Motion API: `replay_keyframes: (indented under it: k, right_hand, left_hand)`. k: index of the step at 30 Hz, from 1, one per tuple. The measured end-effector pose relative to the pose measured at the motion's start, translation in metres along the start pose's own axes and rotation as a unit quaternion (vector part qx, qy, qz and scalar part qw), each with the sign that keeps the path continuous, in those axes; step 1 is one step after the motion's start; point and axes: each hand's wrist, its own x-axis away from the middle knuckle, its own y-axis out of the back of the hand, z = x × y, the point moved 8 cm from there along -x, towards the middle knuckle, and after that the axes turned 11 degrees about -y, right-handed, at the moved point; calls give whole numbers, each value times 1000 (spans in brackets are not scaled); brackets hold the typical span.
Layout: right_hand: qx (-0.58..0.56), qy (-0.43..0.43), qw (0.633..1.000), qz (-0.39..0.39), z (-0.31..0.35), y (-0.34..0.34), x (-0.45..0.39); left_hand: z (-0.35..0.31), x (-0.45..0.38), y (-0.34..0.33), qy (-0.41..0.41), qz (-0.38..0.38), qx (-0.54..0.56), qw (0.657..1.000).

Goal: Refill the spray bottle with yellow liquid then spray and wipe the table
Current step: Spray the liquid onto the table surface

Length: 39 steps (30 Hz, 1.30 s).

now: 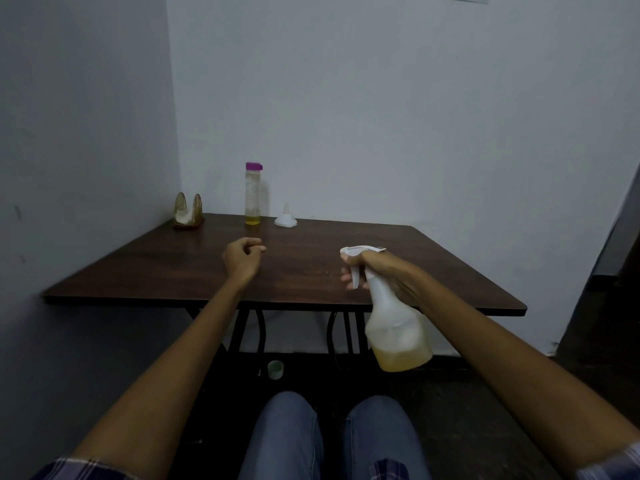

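Table surface: broad open centre, obstacles confined to the far edge and the right foreground.

The dark wooden table shows bare board across the middle of the frame, between the left hand and the right hand. At its far edge, upper centre-left, stand a napkin holder, a tall bottle and a white funnel, each apart from the next. The spray bottle held by the right hand blocks the right foreground. Walls close off the left and far sides.
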Motion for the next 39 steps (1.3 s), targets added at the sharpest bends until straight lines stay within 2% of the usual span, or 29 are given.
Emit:
replay_keyframes:
  k: [4,9,13,18,22,27,33,35,39]
  right_hand:
    - [15,33,999,-26,6,-5,-3]
    - [51,12,998,38,10,-27,2]
    - [50,24,998,16,14,-36,-1]
    - [44,23,997,63,19,-53,1]
    - [34,36,999,19,22,-53,-4]
    - [44,6,997,57,19,-50,-2]
    - [-9,48,997,55,23,-32,-1]
    - [7,58,997,53,27,-29,-1]
    - [23,67,997,-1,34,-17,-8]
  left_hand:
    - [4,0,4,4,-10,-4,1000]
    - [7,-1,10,5,-15,-16,1000]
    - [9,-1,18,7,-24,-36,999]
    - [11,2,25,10,-35,-45,998]
    - [12,1,32,14,-42,-48,998]
    - [13,0,33,16,-44,-50,998]
    - [15,2,21,20,-25,-55,998]
    - [15,2,18,20,-22,-53,998]
    - [14,-2,20,9,-26,-58,998]
